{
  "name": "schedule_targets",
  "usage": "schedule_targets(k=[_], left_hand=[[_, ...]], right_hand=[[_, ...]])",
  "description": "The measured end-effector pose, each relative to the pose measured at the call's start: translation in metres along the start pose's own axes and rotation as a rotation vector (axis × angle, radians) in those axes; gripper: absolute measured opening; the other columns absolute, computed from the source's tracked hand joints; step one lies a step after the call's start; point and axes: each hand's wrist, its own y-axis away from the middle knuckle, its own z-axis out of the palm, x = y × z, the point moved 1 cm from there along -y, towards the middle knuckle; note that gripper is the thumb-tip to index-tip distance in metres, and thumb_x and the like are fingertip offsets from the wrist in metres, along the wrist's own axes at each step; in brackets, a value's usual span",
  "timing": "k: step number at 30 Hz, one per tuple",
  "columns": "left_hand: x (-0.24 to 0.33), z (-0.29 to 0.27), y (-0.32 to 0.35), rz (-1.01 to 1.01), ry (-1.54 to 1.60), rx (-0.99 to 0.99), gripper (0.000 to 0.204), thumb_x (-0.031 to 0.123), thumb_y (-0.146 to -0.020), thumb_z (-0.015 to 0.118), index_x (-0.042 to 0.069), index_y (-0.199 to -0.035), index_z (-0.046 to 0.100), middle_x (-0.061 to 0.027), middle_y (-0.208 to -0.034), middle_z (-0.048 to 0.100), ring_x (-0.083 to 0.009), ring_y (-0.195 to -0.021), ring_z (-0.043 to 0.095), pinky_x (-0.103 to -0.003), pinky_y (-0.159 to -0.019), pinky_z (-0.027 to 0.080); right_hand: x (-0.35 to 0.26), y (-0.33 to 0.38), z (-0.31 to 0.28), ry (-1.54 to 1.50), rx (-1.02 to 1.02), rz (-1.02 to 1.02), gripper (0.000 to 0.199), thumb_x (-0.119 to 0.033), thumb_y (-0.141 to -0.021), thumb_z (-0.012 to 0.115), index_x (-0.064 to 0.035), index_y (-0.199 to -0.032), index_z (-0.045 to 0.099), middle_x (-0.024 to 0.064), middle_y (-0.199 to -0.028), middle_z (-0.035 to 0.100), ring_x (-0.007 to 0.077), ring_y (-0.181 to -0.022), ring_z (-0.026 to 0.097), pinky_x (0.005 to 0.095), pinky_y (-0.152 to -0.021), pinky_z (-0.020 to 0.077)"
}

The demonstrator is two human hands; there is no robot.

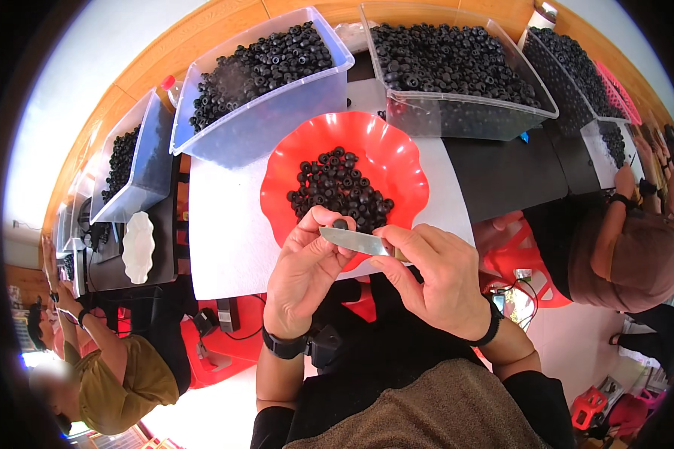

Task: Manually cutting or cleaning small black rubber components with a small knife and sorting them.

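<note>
My left hand [296, 280] pinches a small round black piece [340, 224] between thumb and fingers. In my right hand [442, 280] is a small knife [354, 240], its blade pointing left, with the edge close to the piece; whether it touches cannot be made out. The right fingers wrap the handle and hide most of it. Just beyond both hands sits a red bowl [397, 161] with a wavy rim. A heap of round black pieces [333, 183], some showing a hole, lies inside it.
White sheeting [225, 247] covers the table under the bowl. Large clear bins [266, 123] [464, 116] of black pieces stand behind, with more at both sides. A white scalloped dish [138, 248] is at left. Co-workers sit left [131, 382] and right [625, 258].
</note>
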Motion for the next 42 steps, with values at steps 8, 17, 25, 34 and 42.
schedule_targets(k=[8, 17, 25, 34, 42], left_hand=[[-0.004, 0.001, -0.003, 0.029, -0.044, 0.004, 0.013, 0.003, -0.091, 0.061, 0.005, -0.104, 0.058, -0.0094, -0.102, 0.061, -0.0150, -0.085, 0.056, -0.029, -0.081, 0.048], [-0.013, 0.009, -0.003, -0.061, 0.013, 0.014, 0.025, 0.002, -0.091, 0.060, 0.005, -0.114, 0.050, -0.0108, -0.097, 0.062, -0.0159, -0.083, 0.056, -0.027, -0.082, 0.048], [-0.018, 0.009, -0.001, -0.064, 0.001, 0.060, 0.026, 0.003, -0.092, 0.060, 0.007, -0.116, 0.050, -0.0073, -0.103, 0.064, -0.0158, -0.092, 0.061, -0.029, -0.084, 0.050], [-0.022, 0.016, 0.001, -0.053, -0.098, 0.034, 0.033, 0.006, -0.092, 0.062, 0.007, -0.120, 0.045, -0.0092, -0.116, 0.061, -0.0148, -0.091, 0.061, -0.030, -0.086, 0.049], [-0.025, 0.019, 0.002, -0.075, -0.042, 0.076, 0.034, 0.005, -0.091, 0.062, 0.006, -0.122, 0.047, -0.0082, -0.108, 0.062, -0.0141, -0.088, 0.060, -0.028, -0.085, 0.049]], right_hand=[[0.004, -0.004, -0.001, -0.076, -0.030, 0.043, 0.022, -0.018, -0.082, 0.072, -0.0045, -0.097, 0.064, 0.0060, -0.064, 0.053, 0.0246, -0.053, 0.054, 0.0364, -0.049, 0.0417], [0.026, -0.005, -0.005, -0.219, 0.023, 0.262, 0.022, -0.018, -0.087, 0.068, 0.0007, -0.100, 0.065, 0.0149, -0.082, 0.066, 0.0285, -0.066, 0.066, 0.0324, -0.056, 0.0487], [0.005, -0.001, -0.009, -0.329, 0.001, 0.254, 0.024, -0.016, -0.085, 0.070, 0.0026, -0.099, 0.064, 0.0134, -0.081, 0.066, 0.0245, -0.067, 0.067, 0.0296, -0.058, 0.0495], [0.014, -0.005, 0.012, -0.936, -0.110, 0.395, 0.018, -0.014, -0.089, 0.067, 0.0014, -0.099, 0.064, 0.0011, -0.077, 0.063, 0.0064, -0.065, 0.057, 0.0226, -0.059, 0.0467], [0.017, -0.002, 0.003, -1.066, -0.260, 0.569, 0.017, -0.014, -0.093, 0.062, 0.0011, -0.100, 0.063, 0.0000, -0.080, 0.065, 0.0062, -0.069, 0.059, 0.0236, -0.060, 0.0474]])
